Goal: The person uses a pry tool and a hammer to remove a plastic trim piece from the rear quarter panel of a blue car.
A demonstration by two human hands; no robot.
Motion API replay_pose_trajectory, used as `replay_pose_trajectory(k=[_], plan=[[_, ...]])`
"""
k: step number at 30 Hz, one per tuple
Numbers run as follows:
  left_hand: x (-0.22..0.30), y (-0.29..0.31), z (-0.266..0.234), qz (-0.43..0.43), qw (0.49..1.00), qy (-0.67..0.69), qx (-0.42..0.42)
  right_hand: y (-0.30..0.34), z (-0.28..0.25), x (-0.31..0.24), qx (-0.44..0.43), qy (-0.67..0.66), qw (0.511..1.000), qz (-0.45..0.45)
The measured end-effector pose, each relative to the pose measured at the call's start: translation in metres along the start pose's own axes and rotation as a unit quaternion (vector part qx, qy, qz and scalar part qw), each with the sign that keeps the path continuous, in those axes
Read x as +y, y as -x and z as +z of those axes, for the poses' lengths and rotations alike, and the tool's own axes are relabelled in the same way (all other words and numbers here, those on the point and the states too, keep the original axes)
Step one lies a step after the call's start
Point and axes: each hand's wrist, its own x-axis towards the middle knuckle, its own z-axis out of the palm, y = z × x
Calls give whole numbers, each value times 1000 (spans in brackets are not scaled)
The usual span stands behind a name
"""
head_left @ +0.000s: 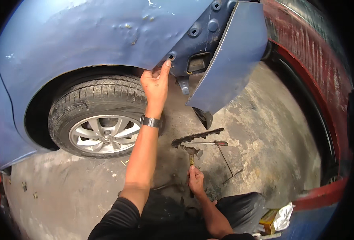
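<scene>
The blue car's dented body panel (93, 36) curves over a wheel arch. At the panel's lower corner, my left hand (156, 86) grips the edge; its thumb lies on the outer face by a square hole, and its fingers are partly hidden behind the metal. Low down, my right hand (196, 182) is wrapped round the handle of a hammer (192, 152), its head up and away from the panel. To the right of my left hand, a loose-hanging blue bumper end (233, 60) stands apart from the body, exposing a darker blue inner section (181, 66) with square holes.
Below the arch is a wheel (105, 134) with a worn tyre. On the stained concrete floor (273, 132) lie a toothed black strip (201, 136), a screwdriver (221, 143) and a thin bent rod (226, 162). A red vehicle part (305, 56) stands at the right; a yellow box (269, 221) is bottom right.
</scene>
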Motion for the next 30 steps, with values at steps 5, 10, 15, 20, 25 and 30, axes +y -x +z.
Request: replay_pose_trajectory(k=[5, 10, 15, 20, 25, 30], plan=[[-3, 2, -8, -81, 995, 51, -6, 1, 6, -47, -88, -44, 987, -129], [-3, -7, -19, -107, 985, 126, -46, 4, 12, -76, -88, -91, 982, -142], [6, -2, -16, -94, 991, 84, -43, 1, 11, -82, -107, -113, 976, -151], [20, 24, -13, -141, 989, -12, -37, 1, 12, -92, -86, -73, 973, -200], [56, 107, -43, -305, 939, -83, -133, 2, 12, -103, -92, -123, 964, -215], [87, 160, -56, -452, 888, -6, -83, -5, 15, -125, 7, 20, 963, -268]])
